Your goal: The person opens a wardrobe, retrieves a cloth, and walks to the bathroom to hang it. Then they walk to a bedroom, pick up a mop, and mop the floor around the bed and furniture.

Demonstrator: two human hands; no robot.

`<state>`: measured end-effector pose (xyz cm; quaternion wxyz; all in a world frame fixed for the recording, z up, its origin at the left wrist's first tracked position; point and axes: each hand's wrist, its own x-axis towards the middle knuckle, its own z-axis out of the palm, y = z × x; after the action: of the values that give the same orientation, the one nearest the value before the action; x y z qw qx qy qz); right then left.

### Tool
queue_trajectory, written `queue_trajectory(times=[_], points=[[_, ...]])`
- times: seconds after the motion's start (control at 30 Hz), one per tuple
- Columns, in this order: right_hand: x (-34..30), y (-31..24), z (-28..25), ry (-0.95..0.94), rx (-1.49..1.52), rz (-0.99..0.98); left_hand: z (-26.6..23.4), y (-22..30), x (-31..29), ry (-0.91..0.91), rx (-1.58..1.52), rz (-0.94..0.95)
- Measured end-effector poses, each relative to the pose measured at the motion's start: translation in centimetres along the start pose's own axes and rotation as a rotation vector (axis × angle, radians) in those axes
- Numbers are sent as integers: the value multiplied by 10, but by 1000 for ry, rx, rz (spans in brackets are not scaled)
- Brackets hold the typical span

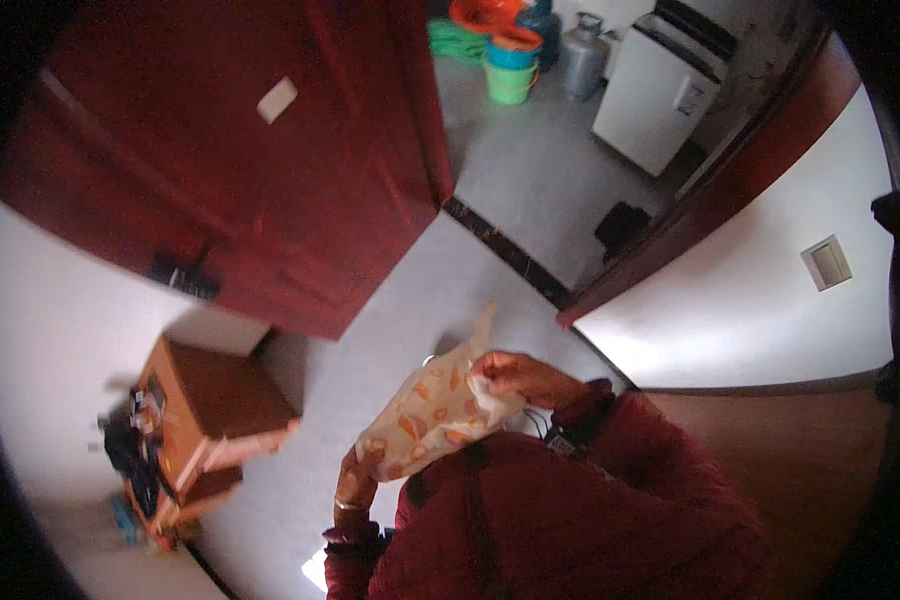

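Between my two hands stretches a cream patterned sheet [420, 410] with orange and brown shapes; whether it is cloth, paper or a bag I cannot tell. My left hand [356, 482] is closed on its lower left end. At the upper right end, my right hand [530, 378] pinches it, with a crumpled white piece [488, 397] under the fingers. One narrow corner of the sheet sticks up past my right hand. Both forearms are in dark red sleeves, and the sheet hangs in front of my body.
A dark red door [340, 150] stands open at left. Beyond the dark threshold [505, 250] are stacked buckets [511, 80], a grey gas cylinder [584, 60] and a white appliance [660, 90]. A wooden cabinet [220, 390] carrying black items stands at lower left. A white wall [730, 310] rises at right.
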<state>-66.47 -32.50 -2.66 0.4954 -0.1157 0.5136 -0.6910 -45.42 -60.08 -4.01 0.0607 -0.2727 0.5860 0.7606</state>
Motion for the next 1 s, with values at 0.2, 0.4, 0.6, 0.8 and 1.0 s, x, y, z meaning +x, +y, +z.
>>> queue_trajectory(times=[0.2,0.4,0.6,0.8,1.0], points=[[75,-46,-39,-68,45,-146,-11,57,160,-457,-375,43],[172,-134,-41,-285,24,-311,60,174,306,-740,-1,-307],[253,-163,-85,-288,-350,-395,136,271,385,-944,512,31],[289,-199,-203,-92,-592,-646,180,283,496,-694,474,-83],[291,-298,-355,272,-295,-238,243,290,582,-291,339,84]])
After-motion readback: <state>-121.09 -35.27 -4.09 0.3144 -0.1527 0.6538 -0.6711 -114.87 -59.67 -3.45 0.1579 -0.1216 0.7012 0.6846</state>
